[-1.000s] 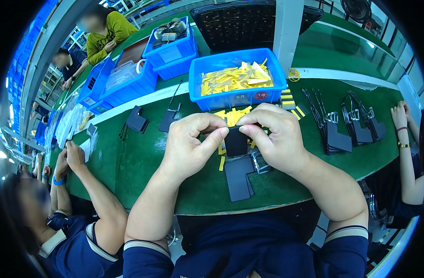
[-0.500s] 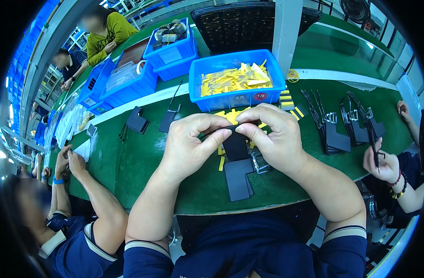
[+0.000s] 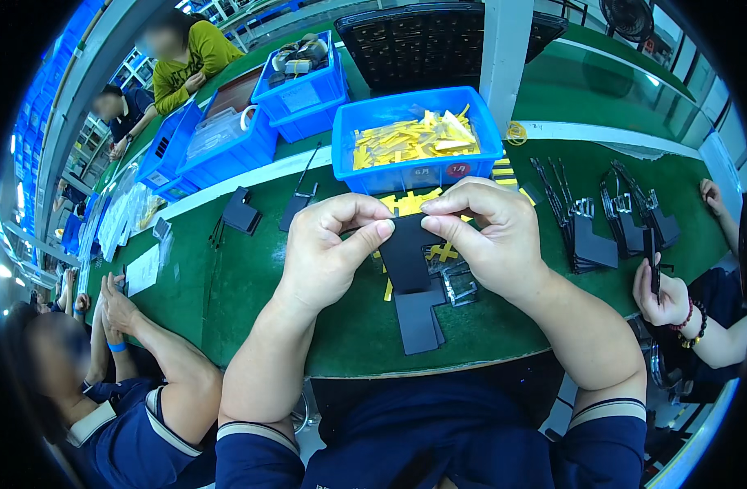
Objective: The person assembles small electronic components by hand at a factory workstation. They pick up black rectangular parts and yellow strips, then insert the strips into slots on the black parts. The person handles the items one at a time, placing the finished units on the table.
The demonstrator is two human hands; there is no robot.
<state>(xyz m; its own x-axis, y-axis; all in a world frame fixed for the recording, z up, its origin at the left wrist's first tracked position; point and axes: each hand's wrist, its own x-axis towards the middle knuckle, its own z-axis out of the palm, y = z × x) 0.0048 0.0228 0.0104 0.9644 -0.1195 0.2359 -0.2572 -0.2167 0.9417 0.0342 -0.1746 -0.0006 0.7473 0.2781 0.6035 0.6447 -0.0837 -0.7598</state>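
Observation:
Between my hands is a flat black L-shaped plate (image 3: 408,254), its face turned toward me. My left hand (image 3: 337,248) pinches its upper left corner between thumb and fingers. The upper right edge is pinched by my right hand (image 3: 489,232). Just below lies a small stack of dark L-shaped plates (image 3: 417,319) on the green table, partly overlapped in view by the held plate. Metal clip-like parts (image 3: 459,287) sit right of the stack. Yellow strips (image 3: 444,253), some crossed, lie behind and under my hands.
A blue bin (image 3: 373,181) full of yellow strips stands ahead; more blue bins (image 3: 227,163) are at left. Black plates with cables (image 3: 594,244) lie in piles at right, others (image 3: 241,213) at left. Co-workers' hands (image 3: 119,306) (image 3: 660,297) work on both sides.
The plate between my hands has tipped up, so more of its face shows. My left hand has shifted slightly and lowered. The neighbours' hands have moved a little.

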